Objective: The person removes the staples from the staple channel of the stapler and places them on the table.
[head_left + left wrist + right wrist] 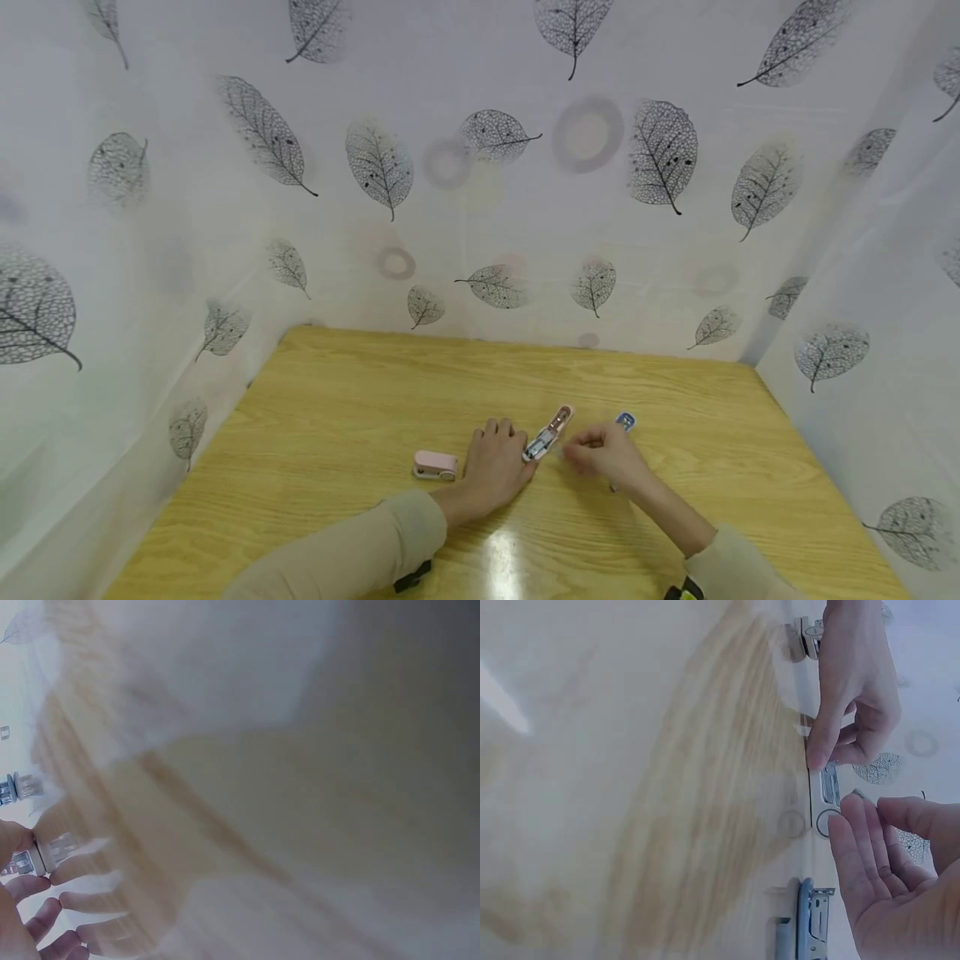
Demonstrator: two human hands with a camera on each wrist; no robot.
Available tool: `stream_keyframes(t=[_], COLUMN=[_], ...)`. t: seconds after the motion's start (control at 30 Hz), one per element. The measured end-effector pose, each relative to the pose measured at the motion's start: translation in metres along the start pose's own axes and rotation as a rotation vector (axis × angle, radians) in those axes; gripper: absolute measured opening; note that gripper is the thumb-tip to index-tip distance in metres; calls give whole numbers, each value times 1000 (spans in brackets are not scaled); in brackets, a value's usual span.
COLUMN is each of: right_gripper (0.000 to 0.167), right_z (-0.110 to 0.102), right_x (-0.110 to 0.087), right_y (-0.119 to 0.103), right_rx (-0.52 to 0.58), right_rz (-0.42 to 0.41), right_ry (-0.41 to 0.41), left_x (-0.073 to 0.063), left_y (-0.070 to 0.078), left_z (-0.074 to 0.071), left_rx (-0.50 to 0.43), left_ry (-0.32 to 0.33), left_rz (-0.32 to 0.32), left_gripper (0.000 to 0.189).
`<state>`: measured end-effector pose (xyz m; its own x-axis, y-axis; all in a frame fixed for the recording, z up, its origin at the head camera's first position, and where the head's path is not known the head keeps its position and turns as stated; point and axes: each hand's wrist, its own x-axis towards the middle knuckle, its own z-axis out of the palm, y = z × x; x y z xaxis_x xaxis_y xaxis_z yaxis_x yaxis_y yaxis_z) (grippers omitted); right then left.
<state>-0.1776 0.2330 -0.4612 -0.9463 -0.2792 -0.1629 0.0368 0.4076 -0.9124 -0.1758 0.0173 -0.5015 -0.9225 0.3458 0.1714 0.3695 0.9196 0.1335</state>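
Observation:
An opened pink-and-white stapler (548, 433) lies slantwise on the table, its metal channel facing up. My left hand (497, 468) rests beside it and pinches its near end between thumb and forefinger, as the right wrist view shows. Just right of that stapler is my right hand (611, 457), its thumb and forefinger tips together on a small grey piece (859, 793), mostly hidden by the fingers. Beyond the right hand a blue stapler (625, 421) lies opened, partly covered by that hand. A closed pink stapler (435, 465) sits left of the left hand.
The wood-grain table (360, 392) carries all the staplers. A pale curtain (480, 217) with dark leaf prints closes off its back and sides. Light glares off the table near its front.

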Motion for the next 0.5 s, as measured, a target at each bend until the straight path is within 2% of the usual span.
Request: stream_keyframes(t=[0.27,0.5], right_gripper=[34,31], right_z=[13,18], right_x=[-16,-15], right_y=[12,16], right_rx=[119,117], right_rz=[114,142], right_ry=[-92,-112], left_x=[-1,0], left_y=[0,0], left_z=[0,1], left_rx=[-6,12], left_ry=[-35,-37], left_rz=[-2,-3], left_gripper=[33,34])
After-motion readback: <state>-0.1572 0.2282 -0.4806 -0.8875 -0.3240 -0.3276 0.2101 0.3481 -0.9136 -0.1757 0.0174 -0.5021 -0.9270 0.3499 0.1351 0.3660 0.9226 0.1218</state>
